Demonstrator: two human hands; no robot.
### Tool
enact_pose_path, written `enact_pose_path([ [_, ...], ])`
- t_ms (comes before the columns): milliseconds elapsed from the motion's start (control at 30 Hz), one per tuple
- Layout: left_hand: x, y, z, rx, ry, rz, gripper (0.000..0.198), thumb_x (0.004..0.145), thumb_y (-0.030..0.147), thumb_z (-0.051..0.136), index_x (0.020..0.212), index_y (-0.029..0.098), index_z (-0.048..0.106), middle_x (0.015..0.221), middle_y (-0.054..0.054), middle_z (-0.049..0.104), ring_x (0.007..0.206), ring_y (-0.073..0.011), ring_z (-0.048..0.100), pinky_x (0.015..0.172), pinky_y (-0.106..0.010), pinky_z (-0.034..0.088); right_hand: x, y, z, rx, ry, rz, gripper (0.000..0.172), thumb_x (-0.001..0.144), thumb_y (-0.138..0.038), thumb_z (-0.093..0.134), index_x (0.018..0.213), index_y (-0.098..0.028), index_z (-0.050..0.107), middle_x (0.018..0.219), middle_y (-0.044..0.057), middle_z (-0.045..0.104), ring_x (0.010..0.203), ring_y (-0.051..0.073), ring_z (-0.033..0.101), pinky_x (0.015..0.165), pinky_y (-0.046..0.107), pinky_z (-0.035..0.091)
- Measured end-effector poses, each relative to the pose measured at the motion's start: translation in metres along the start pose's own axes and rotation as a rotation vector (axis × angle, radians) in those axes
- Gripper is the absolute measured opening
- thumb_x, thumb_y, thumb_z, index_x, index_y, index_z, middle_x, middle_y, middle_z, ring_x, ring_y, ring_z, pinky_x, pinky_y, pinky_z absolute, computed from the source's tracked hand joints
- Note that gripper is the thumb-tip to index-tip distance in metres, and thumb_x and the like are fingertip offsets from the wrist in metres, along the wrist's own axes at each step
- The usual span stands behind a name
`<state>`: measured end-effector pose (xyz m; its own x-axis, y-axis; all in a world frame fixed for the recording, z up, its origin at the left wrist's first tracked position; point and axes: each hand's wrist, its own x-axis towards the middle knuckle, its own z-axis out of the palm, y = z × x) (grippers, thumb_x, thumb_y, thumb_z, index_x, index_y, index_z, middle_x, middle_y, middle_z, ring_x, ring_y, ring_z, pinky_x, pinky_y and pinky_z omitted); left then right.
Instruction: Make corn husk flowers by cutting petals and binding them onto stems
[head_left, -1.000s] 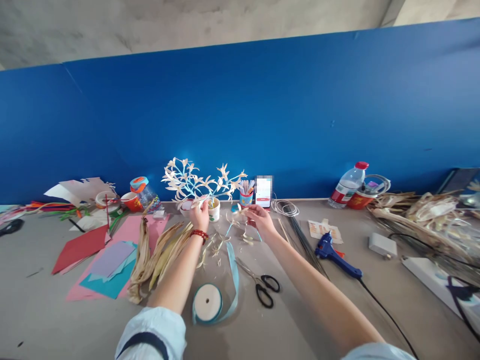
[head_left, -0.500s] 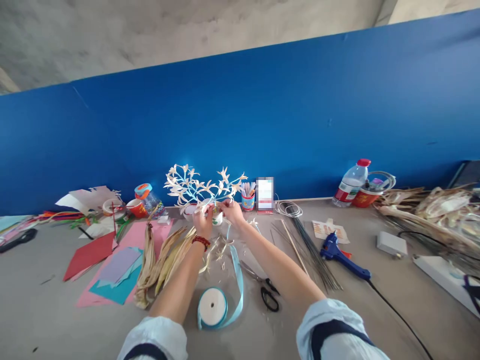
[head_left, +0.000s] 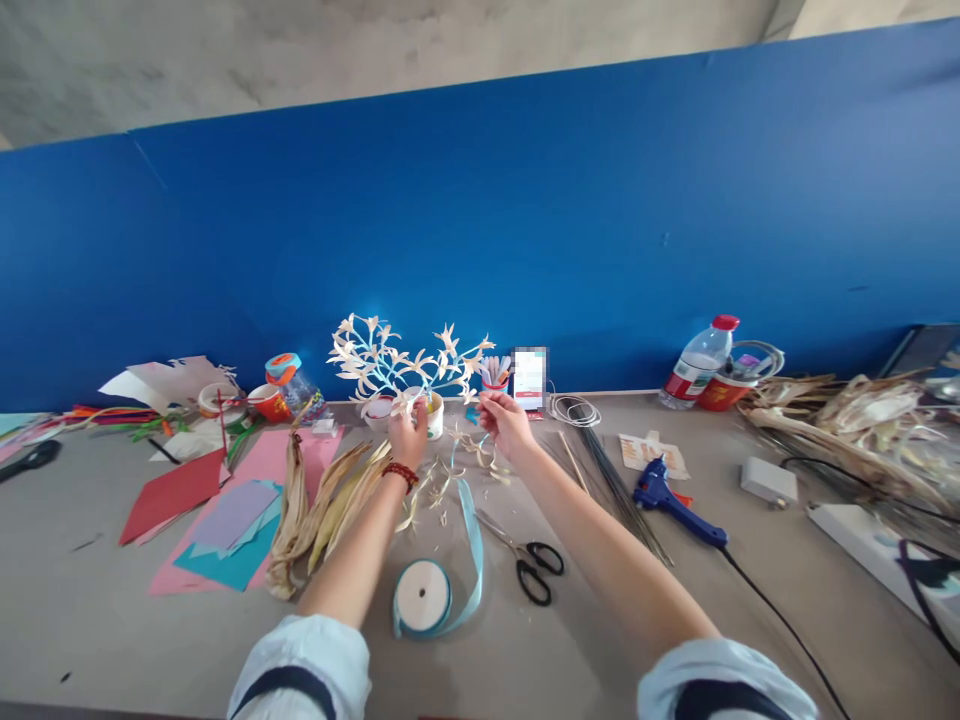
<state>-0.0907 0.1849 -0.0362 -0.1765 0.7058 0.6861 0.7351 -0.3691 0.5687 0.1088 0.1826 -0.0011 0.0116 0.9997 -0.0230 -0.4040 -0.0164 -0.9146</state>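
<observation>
Near the back of the table, a spray of pale straw-coloured artificial flowers [head_left: 375, 360] on light-blue wrapped stems stands at a white cup [head_left: 435, 418]. My left hand [head_left: 407, 437], with a red bead bracelet at the wrist, is closed on a pale flower in front of the cup; its fingertips are partly hidden. To the right, apart from the cup, my right hand [head_left: 508, 424] is pinched closed; what sits between its fingers is too small to name. Loose flower pieces [head_left: 487, 460] lie below it. Light-blue ribbon [head_left: 474, 540] curves from a spool [head_left: 422, 597] between my forearms.
Black-handled scissors [head_left: 534, 573] lie between my arms. Dried husks [head_left: 289, 520] and coloured paper [head_left: 176, 495] are on the left. Dark wires [head_left: 619, 490], a blue glue gun [head_left: 679, 505] with its cord, and a water bottle [head_left: 697, 365] are on the right. A blue partition [head_left: 480, 220] rises behind.
My right hand has moved right, away from the cup and my left hand. The left hand has stayed near the cup. The scissors' handles now show fully, and the view has shifted slightly.
</observation>
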Motion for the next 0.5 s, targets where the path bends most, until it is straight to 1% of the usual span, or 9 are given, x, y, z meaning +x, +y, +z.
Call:
enact_pose_path([
  [100, -0.001, 0.003, -0.004, 0.031, -0.017, 0.042, 0.023, 0.095, 0.027, 0.048, 0.108, 0.017, 0.064, 0.108, -0.013, 0.071, 0.104, -0.0252, 0.065, 0.094, -0.041, 0.048, -0.019, -0.014, -0.025, 0.005, -0.041, 0.017, 0.031, 0.067, -0.037, 0.082, 0.080, -0.020, 0.060, 0.067, -0.003, 0.064, 0.053, 0.008, 0.054, 0.050, 0.019, 0.046],
  [233, -0.003, 0.007, -0.013, 0.074, -0.046, 0.101, 0.025, 0.093, 0.020, 0.049, 0.113, 0.018, 0.063, 0.114, -0.013, 0.070, 0.114, -0.0274, 0.061, 0.102, -0.045, 0.043, -0.041, -0.031, -0.053, -0.074, -0.072, 0.061, 0.036, 0.058, -0.035, 0.087, 0.081, -0.018, 0.065, 0.066, -0.001, 0.066, 0.050, 0.007, 0.052, 0.046, 0.018, 0.043],
  [400, -0.009, 0.007, -0.030, 0.108, -0.103, 0.174, 0.028, 0.088, 0.016, 0.053, 0.113, 0.019, 0.064, 0.117, -0.013, 0.068, 0.116, -0.0303, 0.059, 0.101, -0.047, 0.045, -0.058, -0.047, -0.086, -0.186, -0.037, 0.048, 0.039, 0.058, -0.035, 0.086, 0.087, -0.017, 0.068, 0.067, 0.000, 0.069, 0.048, 0.006, 0.050, 0.044, 0.017, 0.039],
  [500, -0.019, 0.009, -0.043, 0.109, -0.116, 0.198, 0.027, 0.088, 0.015, 0.052, 0.111, 0.019, 0.065, 0.115, -0.012, 0.068, 0.113, -0.0297, 0.060, 0.101, -0.047, 0.046, -0.061, -0.051, -0.104, -0.249, 0.014, 0.038, 0.036, 0.059, -0.035, 0.085, 0.086, -0.018, 0.067, 0.065, 0.000, 0.069, 0.046, 0.006, 0.050, 0.043, 0.018, 0.040],
])
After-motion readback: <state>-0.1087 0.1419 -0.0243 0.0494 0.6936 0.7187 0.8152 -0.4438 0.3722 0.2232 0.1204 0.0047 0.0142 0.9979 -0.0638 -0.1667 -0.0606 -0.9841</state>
